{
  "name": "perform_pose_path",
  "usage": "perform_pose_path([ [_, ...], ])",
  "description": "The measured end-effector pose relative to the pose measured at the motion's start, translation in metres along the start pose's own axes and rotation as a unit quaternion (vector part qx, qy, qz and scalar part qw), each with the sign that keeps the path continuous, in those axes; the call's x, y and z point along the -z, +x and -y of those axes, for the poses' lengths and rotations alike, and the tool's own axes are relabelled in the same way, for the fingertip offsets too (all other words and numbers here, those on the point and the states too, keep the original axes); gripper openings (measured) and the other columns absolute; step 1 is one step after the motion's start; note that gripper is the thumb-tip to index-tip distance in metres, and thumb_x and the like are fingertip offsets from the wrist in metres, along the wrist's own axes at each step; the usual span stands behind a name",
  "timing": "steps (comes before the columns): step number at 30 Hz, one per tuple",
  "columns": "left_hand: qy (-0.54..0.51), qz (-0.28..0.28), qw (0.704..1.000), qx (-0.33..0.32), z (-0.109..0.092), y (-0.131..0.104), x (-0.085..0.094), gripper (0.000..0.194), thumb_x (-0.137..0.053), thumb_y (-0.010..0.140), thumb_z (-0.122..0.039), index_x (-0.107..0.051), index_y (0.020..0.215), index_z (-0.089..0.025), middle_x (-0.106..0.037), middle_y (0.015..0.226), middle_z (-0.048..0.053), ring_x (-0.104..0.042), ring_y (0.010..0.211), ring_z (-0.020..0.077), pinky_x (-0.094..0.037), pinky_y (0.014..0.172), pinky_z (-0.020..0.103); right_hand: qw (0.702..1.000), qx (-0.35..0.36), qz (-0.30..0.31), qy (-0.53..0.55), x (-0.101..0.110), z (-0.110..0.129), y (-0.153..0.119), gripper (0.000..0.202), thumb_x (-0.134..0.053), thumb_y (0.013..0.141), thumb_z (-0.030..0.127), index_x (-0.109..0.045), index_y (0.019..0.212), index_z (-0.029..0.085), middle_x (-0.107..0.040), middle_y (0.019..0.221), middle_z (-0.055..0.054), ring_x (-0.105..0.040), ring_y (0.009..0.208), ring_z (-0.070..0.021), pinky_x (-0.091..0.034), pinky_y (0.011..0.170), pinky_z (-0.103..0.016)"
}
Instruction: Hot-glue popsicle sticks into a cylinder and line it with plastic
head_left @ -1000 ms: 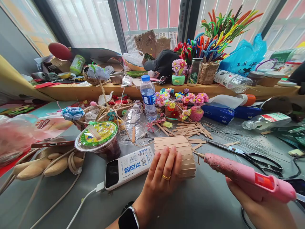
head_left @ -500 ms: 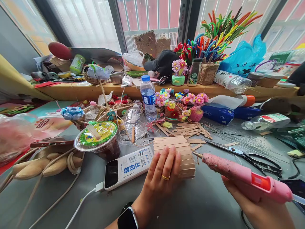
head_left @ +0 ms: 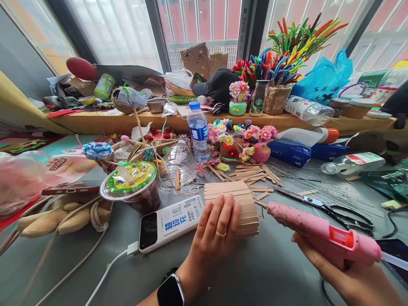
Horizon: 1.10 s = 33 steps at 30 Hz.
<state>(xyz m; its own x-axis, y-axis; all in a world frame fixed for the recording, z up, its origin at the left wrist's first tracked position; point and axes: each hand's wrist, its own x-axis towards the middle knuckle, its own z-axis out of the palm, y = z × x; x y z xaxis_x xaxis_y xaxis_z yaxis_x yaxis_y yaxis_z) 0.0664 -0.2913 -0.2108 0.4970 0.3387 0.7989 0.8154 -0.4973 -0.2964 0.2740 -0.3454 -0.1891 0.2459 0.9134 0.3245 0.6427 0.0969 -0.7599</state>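
Two hands busy: left hand (head_left: 214,238) flat, fingers spread, on stick panel (head_left: 234,199); right hand (head_left: 338,272) grips glue gun (head_left: 318,231), nozzle beside panel edge. Power bank (head_left: 168,223) left, scissors (head_left: 331,208) behind gun.

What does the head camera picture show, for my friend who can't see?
A left hand presses on a stick panel while the right hand aims a pink glue gun at its edge, on a cluttered grey table.
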Motion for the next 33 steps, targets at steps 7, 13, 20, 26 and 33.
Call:
perform_pose_path([
  [7, 0.007, 0.001, 1.0, -0.007, 0.0, -0.001, -0.001, 0.05, -0.06, 0.073, -0.041, -0.055, 0.111, -0.009, -0.054, 0.119, 0.013, -0.046, 0.113, 0.0255, -0.032, 0.101, 0.039, 0.999, -0.022, 0.038, -0.002, 0.002, 0.007, 0.0, 0.03, -0.055, 0.069, 0.037, -0.066, 0.094, 0.025, -0.069, 0.087, -0.002, -0.059, 0.096, -0.0244, -0.052, 0.075, -0.028],
  [13, -0.001, -0.01, 1.0, -0.009, 0.001, 0.0, -0.001, 0.049, -0.056, 0.075, -0.043, -0.055, 0.11, -0.008, -0.054, 0.117, 0.013, -0.047, 0.112, 0.0258, -0.033, 0.1, 0.039, 1.0, -0.012, 0.029, 0.003, 0.001, 0.01, -0.001, 0.031, -0.054, 0.07, 0.033, -0.063, 0.1, 0.028, -0.068, 0.089, 0.0, -0.062, 0.089, -0.0223, -0.053, 0.073, -0.029],
  [20, 0.006, -0.001, 1.0, -0.009, 0.0, -0.001, 0.0, 0.049, -0.06, 0.073, -0.04, -0.055, 0.111, -0.009, -0.054, 0.119, 0.012, -0.046, 0.113, 0.026, -0.033, 0.1, 0.039, 0.999, -0.012, 0.024, -0.02, 0.003, 0.014, -0.001, 0.03, -0.053, 0.07, 0.033, -0.064, 0.098, 0.027, -0.068, 0.085, 0.0, -0.063, 0.08, -0.0199, -0.054, 0.061, -0.024],
  [26, 0.014, 0.0, 1.0, -0.008, 0.001, -0.002, -0.001, 0.047, -0.056, 0.075, -0.041, -0.054, 0.111, -0.011, -0.052, 0.121, 0.011, -0.044, 0.116, 0.0248, -0.032, 0.102, 0.038, 0.997, -0.04, -0.039, -0.046, 0.003, 0.015, -0.003, 0.01, -0.056, 0.065, 0.033, -0.061, 0.065, 0.024, -0.06, 0.052, 0.003, -0.057, 0.046, -0.0142, -0.048, 0.04, -0.021],
  [33, 0.01, 0.003, 1.0, -0.004, 0.0, -0.001, 0.0, 0.045, -0.057, 0.075, -0.04, -0.055, 0.11, -0.011, -0.054, 0.118, 0.011, -0.046, 0.114, 0.0243, -0.032, 0.102, 0.038, 1.0, -0.022, -0.002, -0.014, 0.001, 0.012, -0.004, 0.028, -0.053, 0.068, 0.032, -0.065, 0.093, 0.026, -0.069, 0.08, 0.0, -0.064, 0.068, -0.0194, -0.05, 0.045, -0.023],
])
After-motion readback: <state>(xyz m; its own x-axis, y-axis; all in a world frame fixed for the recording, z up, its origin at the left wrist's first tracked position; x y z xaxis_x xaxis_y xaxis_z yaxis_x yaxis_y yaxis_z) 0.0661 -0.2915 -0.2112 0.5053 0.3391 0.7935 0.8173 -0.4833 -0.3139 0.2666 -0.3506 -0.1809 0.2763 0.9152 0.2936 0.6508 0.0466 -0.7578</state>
